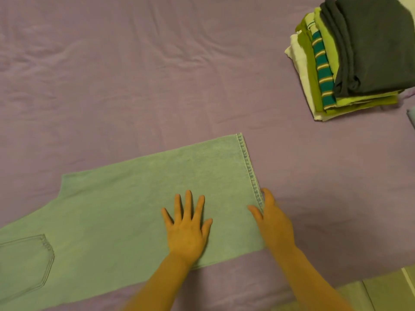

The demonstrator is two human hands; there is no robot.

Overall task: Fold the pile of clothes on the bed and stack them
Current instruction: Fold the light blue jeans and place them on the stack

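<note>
Pale green jeans (pixel 125 212) lie flat across the purple bed sheet (pixel 157 75), legs doubled over each other, back pocket at the lower left, stitched hem at the right end. My left hand (pixel 187 227) presses flat on the leg with its fingers spread. My right hand (pixel 272 223) is at the hem's near corner, thumb on top of the denim and fingers along or under the edge, pinching it. A stack of folded clothes (pixel 350 61) stands at the far right, dark grey on top, green, striped teal and white pieces below.
A small bit of pale fabric (pixel 412 116) shows at the right edge below the stack. The bed's near edge and a light floor (pixel 386 292) appear at the bottom right. Wrinkled sheet stretches across the far left and middle.
</note>
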